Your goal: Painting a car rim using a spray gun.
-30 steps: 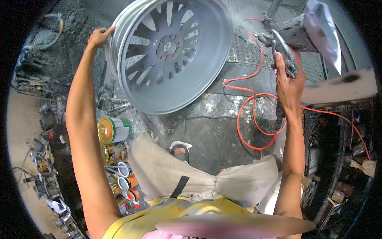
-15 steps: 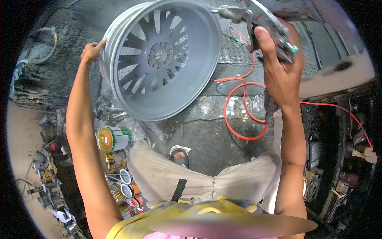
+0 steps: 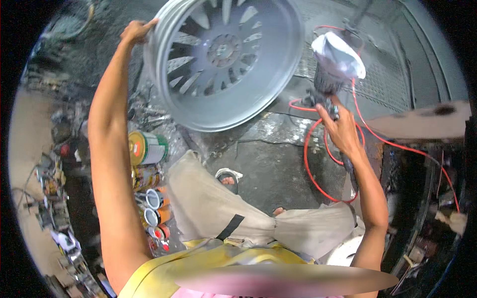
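Observation:
A large grey wheel rim [image 3: 223, 113] is propped up tilted at the top middle, its spokes and hub facing me. My left hand [image 3: 136, 33] holds its outer edge at the upper left, the thumb along the lip and the other fingers partly hidden. To the right of the rim, my right hand [image 3: 343, 130] is wrapped round the grip of a spray gun [image 3: 329, 82]. The gun's dark cup has a whitish cover over its top and stands apart from the rim. A red air hose [image 3: 307, 166] hangs in a loop below the gun.
Paint cans [image 3: 149, 148] and several small open cups [image 3: 157, 198] stand at my left. A perforated metal sheet [image 3: 385, 92] lies beyond the gun. Dark shelving with clutter [image 3: 422, 243] runs along the right. A white round container [image 3: 343, 252] sits by my right leg.
My right hand has lowered the spray gun away from the rim's upper right side and turned it, cup upward. In the picture, the rim and left hand appear shifted up and right.

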Demonstrator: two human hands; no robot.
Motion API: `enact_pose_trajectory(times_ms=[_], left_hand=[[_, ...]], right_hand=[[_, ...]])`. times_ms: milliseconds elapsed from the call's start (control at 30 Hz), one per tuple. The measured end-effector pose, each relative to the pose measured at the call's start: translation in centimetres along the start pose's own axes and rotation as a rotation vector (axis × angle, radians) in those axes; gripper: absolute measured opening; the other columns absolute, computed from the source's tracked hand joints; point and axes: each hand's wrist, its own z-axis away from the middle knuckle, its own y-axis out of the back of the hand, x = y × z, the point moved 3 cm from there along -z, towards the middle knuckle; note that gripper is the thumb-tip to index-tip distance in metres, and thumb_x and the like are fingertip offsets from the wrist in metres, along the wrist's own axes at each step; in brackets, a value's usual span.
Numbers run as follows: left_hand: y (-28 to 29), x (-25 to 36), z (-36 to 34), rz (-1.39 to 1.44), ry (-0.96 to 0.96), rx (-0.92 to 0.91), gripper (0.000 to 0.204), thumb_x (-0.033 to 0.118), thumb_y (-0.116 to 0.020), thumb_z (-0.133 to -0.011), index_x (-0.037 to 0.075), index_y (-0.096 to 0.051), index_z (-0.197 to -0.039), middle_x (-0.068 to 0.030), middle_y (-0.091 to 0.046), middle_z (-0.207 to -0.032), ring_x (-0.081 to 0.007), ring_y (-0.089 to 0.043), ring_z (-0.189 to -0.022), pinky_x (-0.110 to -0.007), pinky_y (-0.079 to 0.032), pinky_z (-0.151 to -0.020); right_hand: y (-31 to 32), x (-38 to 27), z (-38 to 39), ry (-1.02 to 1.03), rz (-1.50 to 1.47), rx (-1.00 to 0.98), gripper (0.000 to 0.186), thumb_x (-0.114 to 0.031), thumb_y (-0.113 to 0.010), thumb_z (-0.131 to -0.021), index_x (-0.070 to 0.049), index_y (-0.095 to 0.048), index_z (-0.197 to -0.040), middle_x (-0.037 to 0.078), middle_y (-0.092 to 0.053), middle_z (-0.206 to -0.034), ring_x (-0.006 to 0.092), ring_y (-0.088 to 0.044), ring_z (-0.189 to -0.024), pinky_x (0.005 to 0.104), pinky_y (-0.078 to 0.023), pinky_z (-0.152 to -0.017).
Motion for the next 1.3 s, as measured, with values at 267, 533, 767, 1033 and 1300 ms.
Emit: enact_pose_trajectory(times_ms=[267,533,767,1033,1300], left_hand=[[-0.8,-0.4,0.3,0.442,-0.159,-0.037,0.058,0.055,-0.08,-0.084,-0.001,-0.078,-0.1,-0.0043,-0.062,-0.067,-0.0143,-0.062,-0.059,-0.034,-0.053,-0.058],[1.0,1.3,1.2,0.223,-0.078,-0.107,0.053,0.057,-0.078,-0.082,0.005,-0.081,-0.091,-0.01,-0.076,-0.078,-0.02,-0.072,-0.072,-0.039,-0.057,-0.075],[3.1,1.4,5.7,0.449,0.0,-0.109,0.05,0.043,-0.091,-0.075,-0.004,-0.078,-0.089,-0.0124,-0.074,-0.078,-0.0188,-0.071,-0.067,-0.031,-0.059,-0.065],[2.5,3.3,6.3,0.454,0.048,-0.103,0.05,0.041,-0.088,-0.078,-0.004,-0.078,-0.095,-0.0121,-0.075,-0.082,-0.0179,-0.072,-0.068,-0.031,-0.06,-0.066],[0.6,2.0,6.3,0.398,-0.012,0.015,0.058,0.056,-0.078,-0.084,0.0,-0.077,-0.098,-0.0109,-0.073,-0.086,-0.0178,-0.07,-0.074,-0.034,-0.057,-0.067]], right_hand=[[-3.6,-8.2,3.0,-0.004,-0.31,-0.471,0.044,-0.025,-0.074,-0.091,0.002,-0.063,-0.125,0.023,-0.069,-0.115,0.0387,-0.067,-0.108,0.0435,-0.053,-0.092],[0.5,-15.1,0.7,0.133,-0.504,-0.396,0.042,-0.014,-0.077,-0.088,0.001,-0.063,-0.125,0.019,-0.068,-0.112,0.0294,-0.068,-0.1,0.0363,-0.052,-0.089],[4.8,-15.3,-0.5,0.094,-0.464,-0.06,0.038,-0.015,-0.076,-0.089,-0.002,-0.063,-0.123,0.017,-0.07,-0.106,0.0313,-0.07,-0.092,0.0367,-0.054,-0.081],[9.8,-11.4,-4.4,-0.083,-0.408,0.266,0.035,-0.026,-0.071,-0.097,-0.001,-0.063,-0.121,0.007,-0.07,-0.091,0.0107,-0.063,-0.082,0.0292,-0.051,-0.073],[11.3,-2.2,-5.3,-0.013,-0.084,0.099,0.034,-0.025,-0.07,-0.097,-0.001,-0.064,-0.12,0.018,-0.072,-0.099,0.0244,-0.07,-0.085,0.037,-0.053,-0.076]])
